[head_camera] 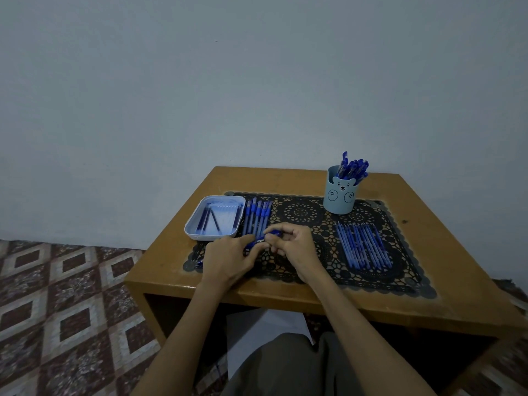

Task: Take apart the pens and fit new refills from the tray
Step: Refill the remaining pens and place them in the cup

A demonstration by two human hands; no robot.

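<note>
Both forearms reached forward over the near edge of the wooden counter (285,178), and the hands met above the dark lace mat (303,212). The left hand (228,257) lay palm down, its fingers (248,241) closed around the lower end of a blue pen (264,238). The right hand (293,247) arched over the pen's other end, its fingertips (273,238) pinching it, wrist raised.

Just beyond the hands a row of blue pens (256,217) lay side by side on the mat, touching the right wall of a pale tray (197,215) that held a few refills (207,220). The tray sat at the counter's left edge. To the right, well apart from the hands, a batch of thin blue refills (363,244) lay fanned on the mat. A light-blue bear-faced cup (340,195) full of pens stood at the mat's far side. The mat between the hands and the fanned refills lay bare.

The held pen looked dark blue, lying slantwise, mostly hidden by the fingers.
</note>
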